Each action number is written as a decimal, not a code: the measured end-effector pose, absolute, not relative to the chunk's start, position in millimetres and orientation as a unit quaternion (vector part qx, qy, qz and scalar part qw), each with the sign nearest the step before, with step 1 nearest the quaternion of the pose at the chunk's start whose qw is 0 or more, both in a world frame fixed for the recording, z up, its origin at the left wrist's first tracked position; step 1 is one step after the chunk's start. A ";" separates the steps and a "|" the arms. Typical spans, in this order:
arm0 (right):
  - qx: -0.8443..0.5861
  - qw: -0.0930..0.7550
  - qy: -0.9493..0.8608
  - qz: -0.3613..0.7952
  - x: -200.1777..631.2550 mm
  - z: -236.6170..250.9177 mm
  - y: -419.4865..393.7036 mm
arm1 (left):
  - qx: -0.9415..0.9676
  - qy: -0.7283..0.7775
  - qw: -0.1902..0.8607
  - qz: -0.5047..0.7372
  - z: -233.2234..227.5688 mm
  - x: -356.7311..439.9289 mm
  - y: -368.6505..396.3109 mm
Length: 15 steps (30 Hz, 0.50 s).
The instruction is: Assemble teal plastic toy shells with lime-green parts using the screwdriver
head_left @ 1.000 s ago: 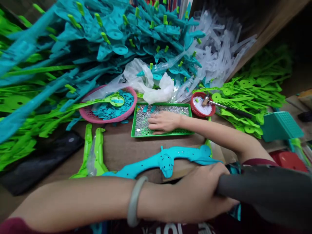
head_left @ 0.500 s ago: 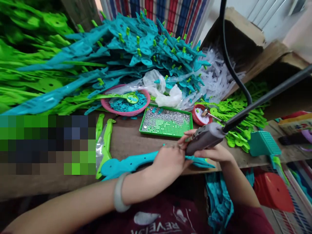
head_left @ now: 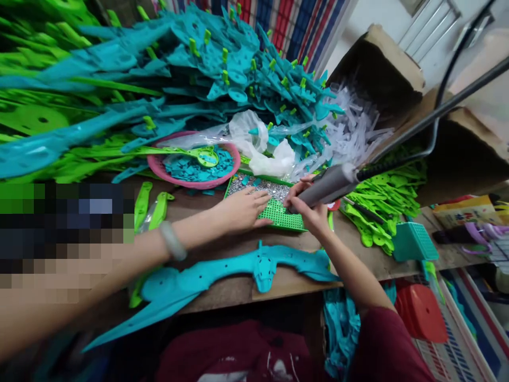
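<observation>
My right hand (head_left: 308, 209) is wrapped round a grey electric screwdriver (head_left: 332, 183), its tip end low over the right part of a green perforated tray (head_left: 284, 215). Small metal screws (head_left: 274, 187) lie in the tray, mostly toward its far side. My left hand (head_left: 246, 207) stretches over the tray's left part, fingers extended and palm down; whether the fingertips touch the screws I cannot tell. On the table's near edge lies a long turquoise plastic part (head_left: 222, 268), bow-shaped, with a small peg standing up at its middle. Neither hand touches it.
A pink basket (head_left: 153, 167) of small turquoise pieces stands left of the tray. Behind rises a heap of turquoise parts (head_left: 234, 58). Green parts (head_left: 369, 212) and a teal basket (head_left: 415, 241) lie at right. A cable and rod (head_left: 437, 114) run to the screwdriver.
Both hands have left the turquoise part and moved forward to the tray, the right carrying the screwdriver. The turquoise part now lies uncovered on the table edge.
</observation>
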State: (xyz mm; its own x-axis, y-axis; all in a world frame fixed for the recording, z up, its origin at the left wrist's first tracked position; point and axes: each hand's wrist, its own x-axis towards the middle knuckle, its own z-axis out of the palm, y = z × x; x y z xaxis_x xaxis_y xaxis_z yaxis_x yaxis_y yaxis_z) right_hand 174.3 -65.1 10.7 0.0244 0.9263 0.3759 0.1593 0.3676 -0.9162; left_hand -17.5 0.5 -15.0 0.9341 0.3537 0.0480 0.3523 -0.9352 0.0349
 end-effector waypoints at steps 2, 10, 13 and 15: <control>-0.452 0.607 -0.567 0.325 164.3 0.3 -49.6 | 0.977 0.200 -0.038 0.070 -13.1 -26.9 -26.2; -0.487 0.605 -0.539 0.325 151.7 -36.9 -16.1 | 0.915 0.270 0.048 0.297 -42.0 -47.3 -172.1; -0.491 0.594 -0.546 0.329 152.4 -42.5 -17.0 | 0.904 0.284 0.059 0.315 -58.6 -43.0 -178.1; -0.474 0.597 -0.551 0.340 152.4 -44.7 -16.3 | 0.902 0.282 0.061 0.321 -62.6 -42.7 -176.5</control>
